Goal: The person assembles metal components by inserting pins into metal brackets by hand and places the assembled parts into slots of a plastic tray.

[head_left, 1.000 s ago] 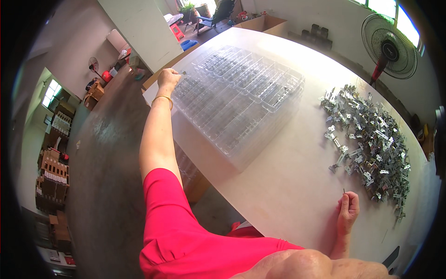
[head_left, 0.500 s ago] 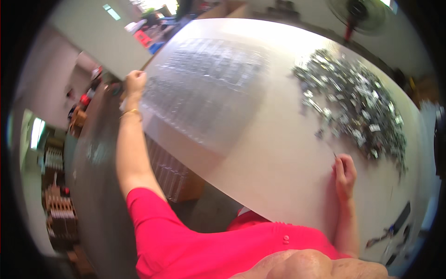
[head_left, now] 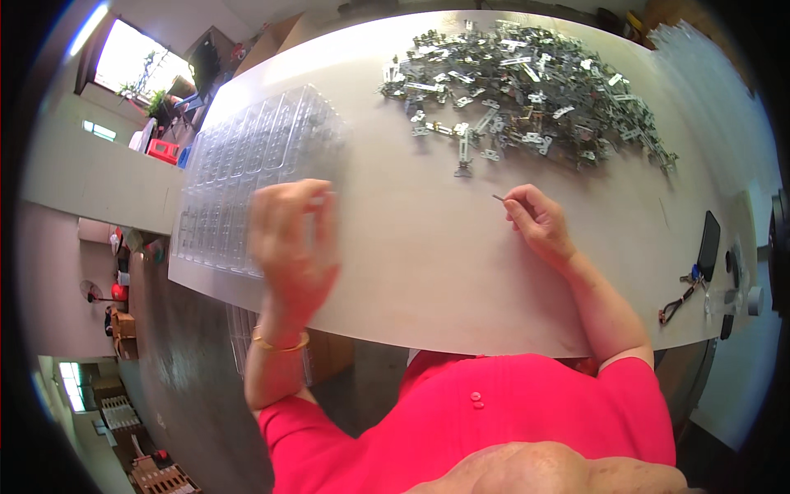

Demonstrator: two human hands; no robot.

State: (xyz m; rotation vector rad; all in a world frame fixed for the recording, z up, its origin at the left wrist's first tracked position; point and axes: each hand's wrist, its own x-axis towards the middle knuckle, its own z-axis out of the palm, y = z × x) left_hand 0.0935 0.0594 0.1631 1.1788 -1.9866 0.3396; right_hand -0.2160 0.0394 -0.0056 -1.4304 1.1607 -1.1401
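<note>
My left hand (head_left: 294,247) is raised and blurred above the near edge of a stack of clear plastic compartment trays (head_left: 239,165); its fingers are apart and I see nothing in it. My right hand (head_left: 539,221) rests on the white table (head_left: 428,255) with thumb and forefinger pinched on a small thin metal pin (head_left: 499,198). A large heap of small metal brackets (head_left: 527,86) lies beyond the right hand, farther up the table.
A dark phone (head_left: 708,244), keys on a strap (head_left: 683,296) and small items lie at the table's right end. More clear trays (head_left: 691,41) sit at the far right corner. Crates and boxes stand on the floor at left.
My left hand has pulled back from the far corner of the trays toward me. The view has swung, so trays and brackets now sit higher; the right hand keeps its pinch.
</note>
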